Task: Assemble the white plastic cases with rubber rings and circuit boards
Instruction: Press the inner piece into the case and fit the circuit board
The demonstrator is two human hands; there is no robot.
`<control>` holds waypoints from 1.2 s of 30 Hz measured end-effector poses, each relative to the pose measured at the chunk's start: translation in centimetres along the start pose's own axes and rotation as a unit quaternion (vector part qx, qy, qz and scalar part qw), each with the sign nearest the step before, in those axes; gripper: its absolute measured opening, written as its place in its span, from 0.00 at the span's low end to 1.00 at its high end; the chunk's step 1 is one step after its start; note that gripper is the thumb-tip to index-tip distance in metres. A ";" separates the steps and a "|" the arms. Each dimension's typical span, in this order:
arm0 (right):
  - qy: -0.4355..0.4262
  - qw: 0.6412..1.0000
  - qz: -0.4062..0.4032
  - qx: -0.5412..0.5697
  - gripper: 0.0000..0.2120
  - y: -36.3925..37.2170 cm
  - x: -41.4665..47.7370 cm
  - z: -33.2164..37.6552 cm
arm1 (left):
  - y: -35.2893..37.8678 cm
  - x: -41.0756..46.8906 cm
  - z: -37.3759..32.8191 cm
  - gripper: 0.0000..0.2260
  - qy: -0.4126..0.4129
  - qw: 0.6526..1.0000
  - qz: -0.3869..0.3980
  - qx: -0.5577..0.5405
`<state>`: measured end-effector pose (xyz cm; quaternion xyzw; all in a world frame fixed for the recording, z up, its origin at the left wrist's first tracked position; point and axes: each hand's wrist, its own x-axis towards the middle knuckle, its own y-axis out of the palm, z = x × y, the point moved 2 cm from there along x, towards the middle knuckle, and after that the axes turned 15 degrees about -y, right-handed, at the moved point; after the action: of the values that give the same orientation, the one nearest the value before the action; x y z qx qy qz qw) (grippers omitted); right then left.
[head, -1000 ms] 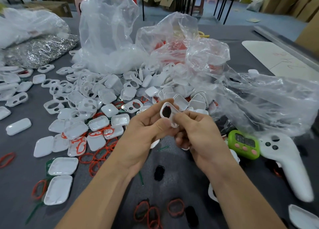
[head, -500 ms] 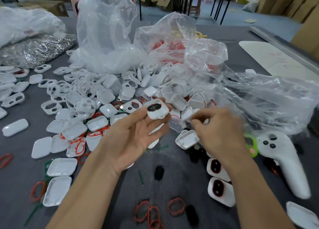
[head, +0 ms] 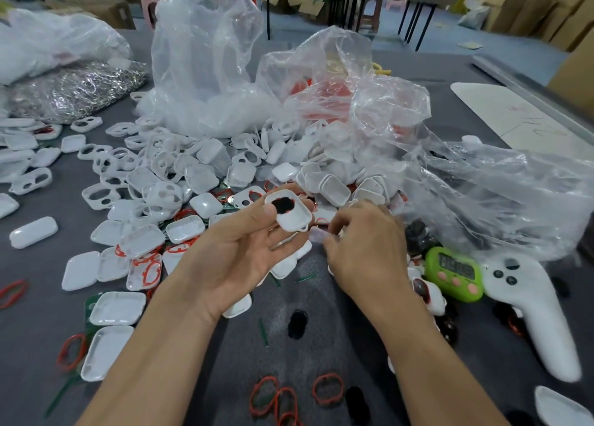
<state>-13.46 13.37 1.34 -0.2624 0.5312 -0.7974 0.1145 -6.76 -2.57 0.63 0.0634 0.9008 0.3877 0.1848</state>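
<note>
My left hand [head: 238, 255] holds a white case half [head: 291, 212] between thumb and fingertips, its black oval part facing up. Just to its right, my right hand [head: 363, 252] pinches a small white piece [head: 316, 234], blurred by motion. A big pile of white case halves [head: 199, 175] lies behind both hands on the grey table [head: 25, 313]. Red rubber rings [head: 328, 388] lie at the near edge and among the case halves on the left. Green circuit boards [head: 229, 200] peek out under the pile.
Clear plastic bags [head: 205, 65] of parts stand at the back and spread to the right. A green timer [head: 454, 273] and a white controller [head: 533, 316] lie at right. A bag of metal clips [head: 74, 88] sits far left. Black oval pads [head: 297, 324] lie near me.
My hands separated after working one case half together. The left kept the case half; the right reached to the pile at right, then came back toward the left hand with a small white piece.
</note>
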 end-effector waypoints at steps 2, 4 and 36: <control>0.035 0.995 -0.056 0.078 0.04 -0.8 -0.4 -0.5 | 0.0 0.0 -0.1 0.15 0.000 1.000 -0.002 0.001; 0.073 0.982 -0.085 0.153 0.06 -1.6 -0.7 -1.1 | 0.0 0.0 0.0 0.16 -0.002 1.000 -0.007 0.000; 0.036 0.796 0.006 0.605 0.13 -3.5 -1.5 -1.0 | -0.3 1.3 1.1 0.18 -0.048 0.997 -0.017 0.050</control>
<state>-12.39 16.27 3.73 -0.1076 -0.0540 -0.9645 0.2351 -7.51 -1.72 -0.63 0.0763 0.9099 0.3359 0.2313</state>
